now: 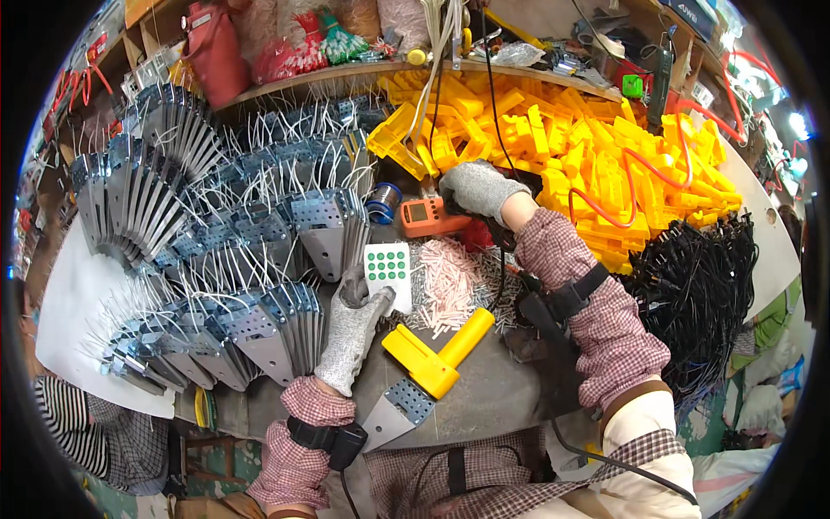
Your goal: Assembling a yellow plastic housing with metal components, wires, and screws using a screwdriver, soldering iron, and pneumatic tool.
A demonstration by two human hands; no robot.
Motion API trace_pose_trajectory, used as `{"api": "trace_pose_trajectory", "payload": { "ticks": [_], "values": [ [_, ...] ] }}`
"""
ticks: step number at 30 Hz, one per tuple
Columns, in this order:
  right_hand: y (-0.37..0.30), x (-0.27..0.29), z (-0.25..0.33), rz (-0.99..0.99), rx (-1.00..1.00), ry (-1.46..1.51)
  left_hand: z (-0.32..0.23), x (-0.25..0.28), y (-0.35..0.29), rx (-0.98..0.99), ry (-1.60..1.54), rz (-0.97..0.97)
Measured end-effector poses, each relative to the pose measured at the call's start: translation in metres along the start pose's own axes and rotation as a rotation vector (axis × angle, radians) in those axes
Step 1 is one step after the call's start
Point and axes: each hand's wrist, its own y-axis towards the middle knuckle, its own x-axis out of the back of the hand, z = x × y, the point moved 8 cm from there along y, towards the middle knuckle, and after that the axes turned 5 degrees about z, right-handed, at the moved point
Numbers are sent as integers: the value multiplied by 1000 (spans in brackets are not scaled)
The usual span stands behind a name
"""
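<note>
My left hand (pixel 353 330), in a grey glove, pinches the lower left edge of a white card with rows of green round stickers (pixel 386 275). Beyond it, my gloved right hand (pixel 481 189) is closed beside an orange handheld device with a small screen (pixel 426 216); what its fingers hold, if anything, is hidden. On the work surface nearest me lies a yellow plastic T-shaped housing (pixel 439 353), a perforated metal plate (pixel 399 412) attached at its lower end. Small pale pink tubes (pixel 447 281) are heaped right of the card, with little metal pieces around them.
Metal plates with white wires (pixel 259 333) stand in rows at left. Yellow housings (pixel 596 156) pile up at the far right, with a red cord over them. A bundle of black cables (pixel 692 303) lies at right. A blue-rimmed spool (pixel 383 203) stands behind the card.
</note>
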Motion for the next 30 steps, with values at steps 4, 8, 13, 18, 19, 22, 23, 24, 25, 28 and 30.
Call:
{"api": "trace_pose_trajectory", "payload": {
  "ticks": [4,8,13,18,19,22,23,24,25,28,30],
  "values": [
    [12,-8,4,-7,16,-52,-6,-1,-5,-21,72,20],
    [8,-16,-21,-53,25,8,-10,-14,1,19,175,33],
    [-85,41,94,-815,165,178,-25,13,-13,-54,191,-68],
    [-138,-7,160,-735,308,197,-33,-5,-17,-66,295,35],
    [-132,-12,154,-747,252,257,-28,-6,-18,-26,250,43],
    [-132,-13,152,-754,240,239,-29,-13,-22,-44,335,76],
    [-132,-10,156,-777,254,222,-34,-12,-23,-62,443,45],
    [-131,-8,160,-800,268,206,-38,-12,-23,-79,551,14],
    [-129,-7,163,-806,262,206,-42,-12,-24,-96,660,-17],
    [-122,-9,166,-820,226,190,-48,-16,-21,-154,1009,-9],
    [-116,-11,162,-761,191,196,-48,-19,-16,-135,1096,-2]
  ]
}}
